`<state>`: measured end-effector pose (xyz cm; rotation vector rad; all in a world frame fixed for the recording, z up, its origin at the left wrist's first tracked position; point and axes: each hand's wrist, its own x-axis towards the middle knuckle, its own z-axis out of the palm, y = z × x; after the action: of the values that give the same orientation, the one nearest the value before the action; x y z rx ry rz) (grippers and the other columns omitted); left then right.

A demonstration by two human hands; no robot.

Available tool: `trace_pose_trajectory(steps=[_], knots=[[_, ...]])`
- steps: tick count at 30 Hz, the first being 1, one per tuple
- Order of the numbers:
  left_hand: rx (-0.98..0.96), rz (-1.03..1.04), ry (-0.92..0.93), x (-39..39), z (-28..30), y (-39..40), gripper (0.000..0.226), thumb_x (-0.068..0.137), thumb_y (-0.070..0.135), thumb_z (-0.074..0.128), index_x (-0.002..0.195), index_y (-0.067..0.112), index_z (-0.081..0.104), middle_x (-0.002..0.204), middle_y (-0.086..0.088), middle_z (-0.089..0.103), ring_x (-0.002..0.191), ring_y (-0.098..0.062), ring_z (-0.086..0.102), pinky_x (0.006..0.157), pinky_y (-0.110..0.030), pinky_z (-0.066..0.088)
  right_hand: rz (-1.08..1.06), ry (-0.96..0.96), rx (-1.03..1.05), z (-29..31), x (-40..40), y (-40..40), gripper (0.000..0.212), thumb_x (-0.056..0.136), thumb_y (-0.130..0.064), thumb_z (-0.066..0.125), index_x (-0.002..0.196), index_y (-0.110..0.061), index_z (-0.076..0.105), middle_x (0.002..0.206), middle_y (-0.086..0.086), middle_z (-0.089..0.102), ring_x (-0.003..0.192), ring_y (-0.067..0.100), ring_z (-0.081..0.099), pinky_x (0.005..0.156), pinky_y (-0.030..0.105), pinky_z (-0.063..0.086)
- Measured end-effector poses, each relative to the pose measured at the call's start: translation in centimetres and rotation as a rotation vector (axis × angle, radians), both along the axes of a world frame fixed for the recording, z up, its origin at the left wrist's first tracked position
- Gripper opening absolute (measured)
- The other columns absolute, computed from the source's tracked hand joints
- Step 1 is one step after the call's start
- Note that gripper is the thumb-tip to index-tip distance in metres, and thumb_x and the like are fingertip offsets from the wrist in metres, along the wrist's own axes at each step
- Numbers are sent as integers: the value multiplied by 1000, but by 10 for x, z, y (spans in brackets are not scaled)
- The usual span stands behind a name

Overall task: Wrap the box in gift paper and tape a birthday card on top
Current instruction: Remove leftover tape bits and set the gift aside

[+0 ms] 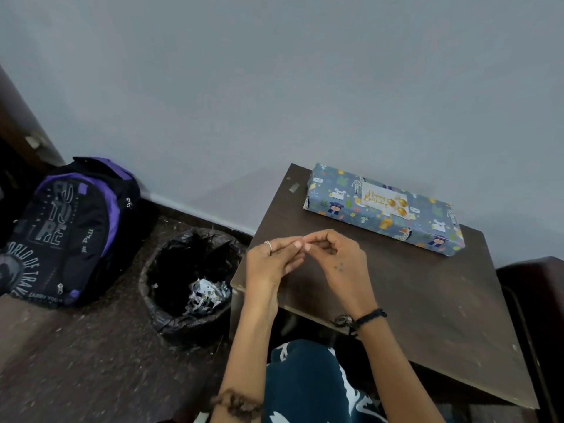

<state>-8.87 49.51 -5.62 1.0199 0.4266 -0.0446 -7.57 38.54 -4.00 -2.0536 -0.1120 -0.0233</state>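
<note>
The box (427, 230) lies at the far side of the dark wooden table (421, 306), against the wall. It is fully covered in blue gift paper with animal prints. A white "Happy Birthday" card (385, 201) with gold balloons lies flat on top of it. My left hand (268, 264) and my right hand (341, 257) meet above the table's near left corner, well short of the box. The left fingers reach out fairly straight. The right fingers are curled, with their tips against the left fingertips. I see nothing held between them.
A waste bin (158, 306) lined with a black bag stands on the floor left of the table, with crumpled paper scraps (207, 296) inside. A black and purple backpack (70, 233) leans further left. Dark furniture (534, 285) stands at the right edge.
</note>
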Motion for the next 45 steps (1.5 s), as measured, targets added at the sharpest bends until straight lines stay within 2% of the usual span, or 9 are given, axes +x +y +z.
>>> trace_pose_trajectory(steps=[6, 11, 16, 20, 25, 29, 35, 40, 45], knots=[[27, 262, 65, 37, -13, -14, 11, 89, -2, 56, 89, 1, 67, 75, -6, 67, 64, -9, 63, 59, -11, 52, -108, -9, 22, 10, 52, 3, 35, 87, -2, 52, 117, -19, 57, 75, -5, 69, 75, 8, 66, 81, 25, 51], [193, 357, 50, 44, -24, -22, 16, 90, 6, 56, 84, 11, 70, 82, -5, 70, 75, -11, 66, 69, -20, 55, 2, -91, -410, 7, 123, 29, 30, 92, -6, 42, 115, -8, 62, 105, 14, 67, 94, 29, 63, 86, 42, 50], [236, 363, 1, 54, -25, -19, 14, 91, 8, 58, 89, 10, 71, 83, -1, 70, 73, -2, 65, 68, -19, 56, 114, -145, -1015, 8, 168, 52, 21, 93, -3, 43, 110, -2, 56, 112, 16, 59, 103, 32, 57, 75, 33, 42], [218, 370, 18, 63, -26, -16, 11, 89, 8, 59, 91, 9, 71, 85, 0, 72, 79, -10, 67, 62, -13, 53, 121, -168, -1159, 7, 174, 60, 21, 92, 1, 40, 107, -3, 54, 110, 14, 59, 101, 30, 56, 70, 30, 33], [187, 381, 26, 66, -26, -17, 11, 88, 8, 61, 94, 8, 71, 85, -1, 72, 77, -9, 67, 63, -14, 54, 110, -85, -943, 11, 163, 50, 23, 94, -11, 42, 102, -5, 62, 107, 11, 63, 97, 29, 60, 73, 31, 42], [86, 406, 17, 65, -25, -14, 15, 88, 7, 60, 100, 6, 70, 86, 0, 72, 83, -12, 68, 67, -15, 54, 62, 16, -510, 12, 126, 36, 16, 88, -17, 51, 77, -18, 63, 72, -8, 60, 77, 22, 64, 74, 39, 53], [-69, 364, -31, 59, -20, -13, 15, 87, 5, 60, 100, 4, 68, 84, -6, 71, 69, -5, 67, 67, -14, 55, 125, 61, -371, 16, 89, 24, 10, 83, -21, 61, 75, -24, 65, 56, -13, 49, 73, 17, 62, 74, 44, 55], [-42, 277, -57, 59, -15, -13, 11, 88, 0, 58, 86, 3, 68, 66, 3, 69, 58, -2, 64, 62, -12, 54, 123, 72, -274, 24, 79, 14, 5, 82, -17, 65, 85, -16, 69, 66, -5, 61, 59, 9, 59, 65, 33, 56], [65, 252, -53, 63, -15, -18, 12, 89, -1, 56, 83, 3, 65, 61, 7, 66, 54, 0, 59, 58, -13, 53, 73, 124, -160, 24, 75, -9, 44, 85, -12, 63, 125, -24, 52, 91, 0, 69, 74, 8, 64, 73, 24, 54]])
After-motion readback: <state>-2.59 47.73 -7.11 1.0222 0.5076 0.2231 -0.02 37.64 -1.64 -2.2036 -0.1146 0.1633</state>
